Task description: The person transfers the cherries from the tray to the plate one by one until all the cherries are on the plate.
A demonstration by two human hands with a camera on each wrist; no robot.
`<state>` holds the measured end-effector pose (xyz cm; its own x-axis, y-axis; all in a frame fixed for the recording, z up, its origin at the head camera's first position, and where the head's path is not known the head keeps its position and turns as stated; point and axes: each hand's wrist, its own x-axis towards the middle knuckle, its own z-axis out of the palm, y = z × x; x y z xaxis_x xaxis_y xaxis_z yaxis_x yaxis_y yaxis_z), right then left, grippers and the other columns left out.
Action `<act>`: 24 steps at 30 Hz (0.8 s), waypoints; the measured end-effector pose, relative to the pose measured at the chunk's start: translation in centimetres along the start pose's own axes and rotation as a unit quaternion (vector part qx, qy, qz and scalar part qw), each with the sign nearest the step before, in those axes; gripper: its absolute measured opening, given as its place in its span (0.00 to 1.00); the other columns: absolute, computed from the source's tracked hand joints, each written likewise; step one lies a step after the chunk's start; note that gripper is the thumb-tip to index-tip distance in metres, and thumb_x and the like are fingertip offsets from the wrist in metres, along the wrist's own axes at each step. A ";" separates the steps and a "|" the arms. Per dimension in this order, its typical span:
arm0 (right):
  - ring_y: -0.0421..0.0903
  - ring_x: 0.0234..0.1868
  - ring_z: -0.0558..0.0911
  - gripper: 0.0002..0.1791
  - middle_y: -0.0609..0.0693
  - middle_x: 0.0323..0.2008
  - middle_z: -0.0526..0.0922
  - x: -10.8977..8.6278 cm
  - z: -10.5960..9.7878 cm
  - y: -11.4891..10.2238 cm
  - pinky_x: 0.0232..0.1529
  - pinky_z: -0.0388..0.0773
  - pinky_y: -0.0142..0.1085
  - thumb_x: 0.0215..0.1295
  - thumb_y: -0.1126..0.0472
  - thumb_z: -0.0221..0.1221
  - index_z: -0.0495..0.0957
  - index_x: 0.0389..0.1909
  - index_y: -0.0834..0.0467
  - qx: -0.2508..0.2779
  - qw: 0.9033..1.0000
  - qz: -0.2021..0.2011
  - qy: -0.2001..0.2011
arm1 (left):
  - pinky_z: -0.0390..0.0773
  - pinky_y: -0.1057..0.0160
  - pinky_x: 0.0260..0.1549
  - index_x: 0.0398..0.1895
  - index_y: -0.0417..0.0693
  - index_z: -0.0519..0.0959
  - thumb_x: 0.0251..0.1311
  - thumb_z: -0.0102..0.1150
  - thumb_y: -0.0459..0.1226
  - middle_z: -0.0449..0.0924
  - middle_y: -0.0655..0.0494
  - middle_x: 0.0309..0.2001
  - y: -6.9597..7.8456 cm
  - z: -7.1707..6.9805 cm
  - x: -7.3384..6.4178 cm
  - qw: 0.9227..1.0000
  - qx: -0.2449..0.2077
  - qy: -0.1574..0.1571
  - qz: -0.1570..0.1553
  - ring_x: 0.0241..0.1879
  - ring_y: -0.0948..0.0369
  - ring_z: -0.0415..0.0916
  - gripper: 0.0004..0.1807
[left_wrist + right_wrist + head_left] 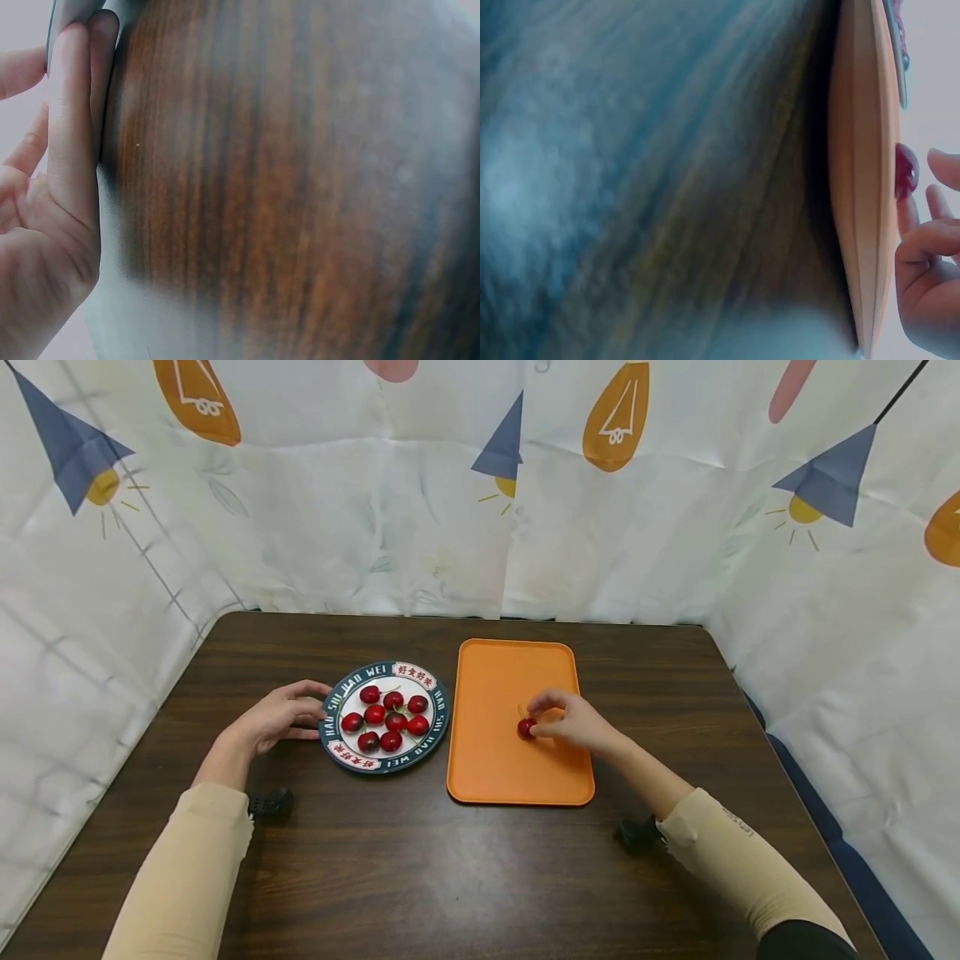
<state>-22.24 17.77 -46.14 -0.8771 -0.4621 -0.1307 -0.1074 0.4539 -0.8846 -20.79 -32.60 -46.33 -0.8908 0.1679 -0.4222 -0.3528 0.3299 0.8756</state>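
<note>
The left hand (285, 717) is at the left rim of a round plate (334, 755) with a blue-green patterned border. Its relaxed fingers and thumb are spread along the edge, fingertips right at the rim. Several dark red cherries (375, 714), some with stems, lie in the plate's white middle. Over an orange rectangular tray (510, 768), the right hand (573, 722) reaches in from the right. One cherry (907, 169) sits on the tray surface, its stem upward. The right thumb is right beside this cherry, while the index finger arches above with a visible gap.
Plate and tray stand side by side on a dark wood-grain table (375, 860). A white patterned curtain (420, 527) closes in the back and both sides. Small dark devices hang at both wrists, the left one (272, 804) close over the table.
</note>
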 end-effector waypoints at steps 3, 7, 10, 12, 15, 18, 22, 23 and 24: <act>0.52 0.53 0.77 0.18 0.53 0.48 0.82 0.0 0.3 0.1 0.59 0.71 0.48 0.61 0.66 0.72 0.81 0.51 0.61 -0.012 1.000 0.002 -0.010 | 0.85 0.56 0.47 0.77 0.41 0.58 0.73 0.54 0.36 0.68 0.35 0.60 0.0 0.0 -0.1 1.000 0.000 0.001 0.001 0.47 0.54 0.79 0.32; 0.51 0.53 0.76 0.20 0.52 0.48 0.81 0.1 0.7 0.2 0.59 0.72 0.47 0.59 0.66 0.73 0.81 0.51 0.60 -0.018 1.000 0.008 -0.014 | 0.85 0.56 0.48 0.77 0.41 0.58 0.73 0.54 0.36 0.67 0.35 0.61 0.0 0.0 -0.2 1.000 0.001 0.000 0.003 0.47 0.54 0.79 0.32; 0.51 0.52 0.76 0.20 0.52 0.48 0.81 0.2 0.7 0.3 0.59 0.72 0.46 0.58 0.66 0.74 0.81 0.51 0.59 -0.023 1.000 0.008 -0.013 | 0.85 0.56 0.48 0.76 0.41 0.58 0.73 0.54 0.36 0.67 0.35 0.61 0.2 0.0 -0.3 1.000 0.002 0.000 0.002 0.47 0.54 0.79 0.32; 0.51 0.52 0.76 0.20 0.52 0.48 0.81 0.2 0.7 0.3 0.59 0.71 0.47 0.57 0.66 0.74 0.81 0.51 0.59 -0.030 0.999 0.003 -0.013 | 0.85 0.56 0.48 0.76 0.41 0.58 0.73 0.54 0.36 0.67 0.35 0.61 0.2 0.0 -0.3 1.000 0.005 0.001 0.002 0.48 0.53 0.79 0.32; 0.51 0.52 0.75 0.20 0.51 0.47 0.81 0.2 0.8 0.4 0.60 0.69 0.47 0.57 0.66 0.75 0.82 0.50 0.58 -0.040 0.999 -0.001 -0.013 | 0.84 0.56 0.48 0.76 0.41 0.58 0.73 0.54 0.36 0.67 0.34 0.61 0.3 0.0 -0.3 1.000 0.008 0.002 0.001 0.48 0.53 0.79 0.32; 0.51 0.51 0.75 0.20 0.51 0.47 0.81 0.2 0.8 0.4 0.60 0.69 0.48 0.57 0.66 0.75 0.82 0.49 0.58 -0.045 0.999 -0.006 -0.013 | 0.84 0.56 0.48 0.76 0.41 0.58 0.73 0.54 0.36 0.66 0.34 0.62 0.3 0.0 -0.3 1.000 0.007 0.001 0.001 0.48 0.53 0.79 0.32; 0.51 0.51 0.76 0.19 0.51 0.46 0.81 0.2 0.8 0.4 0.58 0.70 0.48 0.57 0.68 0.74 0.82 0.49 0.59 -0.044 0.999 -0.011 -0.014 | 0.84 0.56 0.48 0.77 0.41 0.57 0.73 0.54 0.36 0.66 0.35 0.62 0.2 0.1 -0.2 1.000 0.004 -0.001 0.000 0.48 0.53 0.78 0.32; 0.51 0.51 0.76 0.19 0.51 0.46 0.81 0.2 0.9 0.4 0.58 0.70 0.47 0.57 0.68 0.74 0.82 0.49 0.59 -0.046 0.999 -0.013 -0.014 | 0.84 0.56 0.48 0.77 0.41 0.57 0.73 0.54 0.36 0.66 0.35 0.62 0.1 0.1 -0.1 1.000 0.004 -0.001 0.000 0.48 0.53 0.78 0.33; 0.51 0.51 0.76 0.19 0.51 0.47 0.81 0.2 0.9 0.4 0.58 0.71 0.47 0.58 0.68 0.73 0.82 0.49 0.59 -0.048 0.999 -0.014 -0.015 | 0.84 0.56 0.48 0.78 0.41 0.57 0.73 0.53 0.36 0.66 0.35 0.62 0.1 0.1 -0.1 1.000 0.003 -0.002 0.000 0.48 0.53 0.78 0.33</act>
<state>-22.09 17.17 -46.92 -0.8587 -0.4976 -0.1222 -0.1761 0.5105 -0.8417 -20.70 -32.51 -46.21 -0.8897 0.1716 -0.4230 -0.3509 0.3357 0.8742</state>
